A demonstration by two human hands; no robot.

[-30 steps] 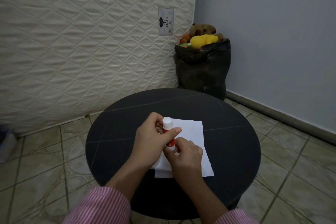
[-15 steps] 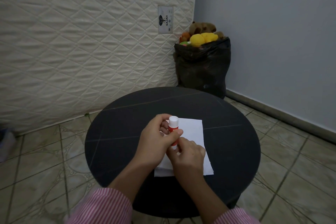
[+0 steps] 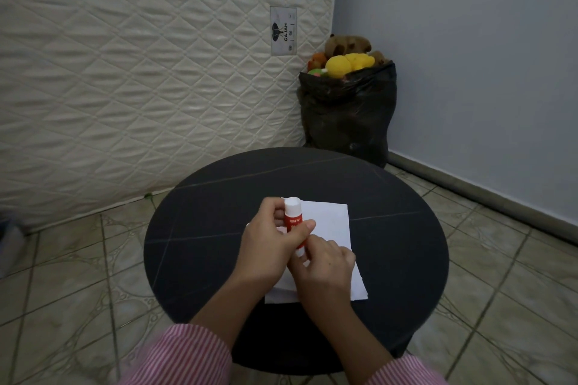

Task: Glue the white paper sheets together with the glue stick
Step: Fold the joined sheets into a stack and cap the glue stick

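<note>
White paper sheets lie stacked on the round black table, partly covered by my hands. A red glue stick with a white cap stands upright above the sheets. My left hand wraps the red barrel, thumb across its front. My right hand pinches the stick's lower end, which is hidden by the fingers. The white cap sits on top of the stick.
A quilted cream mattress leans against the wall behind the table. A black bag full of plush toys stands in the corner by the grey wall. Tiled floor surrounds the table.
Both hands and the glue stick have shifted slightly in the view; the grip on the stick looks the same, cap on.
</note>
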